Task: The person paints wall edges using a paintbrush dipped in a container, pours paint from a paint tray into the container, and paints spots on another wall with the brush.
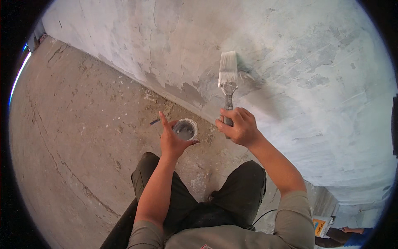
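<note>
My right hand (239, 125) is closed round the handle of a paintbrush (228, 72). Its wide bristles, coated in white, point up against or just in front of the wall (178, 45); I cannot tell whether they touch it. In my left hand (172, 139) is a small round tub (185, 130), gripped at its side with the thumb and fingers. The tub's rim is smeared white, and greyish paint shows inside. Patches of bare grey and flaking coat mark the wall near the brush, while its right part looks whiter.
A dusty, cracked concrete floor (78, 137) spreads to the left, with loose debris along the wall's foot. A small dark stick (154, 121) lies by my left hand. At the lower right are a white and orange container (321, 227) and another person's arm (352, 230).
</note>
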